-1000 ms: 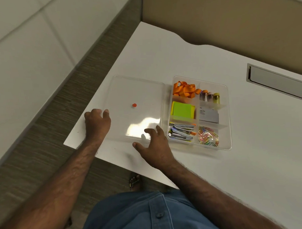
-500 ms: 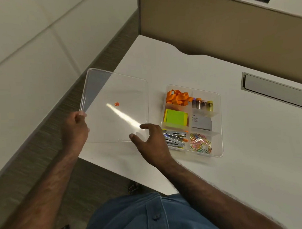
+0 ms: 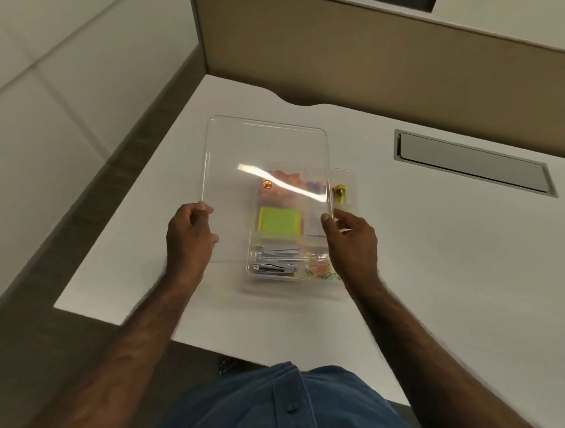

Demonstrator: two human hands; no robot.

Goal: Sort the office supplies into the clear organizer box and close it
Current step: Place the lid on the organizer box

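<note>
Both hands, left [image 3: 189, 234] and right [image 3: 350, 235], pinch the lid's [image 3: 266, 150] side edges, holding it tilted above the box [image 3: 349, 186] mid-frame, offset toward upper left, long axes roughly parallel.

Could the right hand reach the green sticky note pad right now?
Probably not: the right hand grips the clear plastic lid, which is held over the green sticky note pad in the clear organizer box.
</note>
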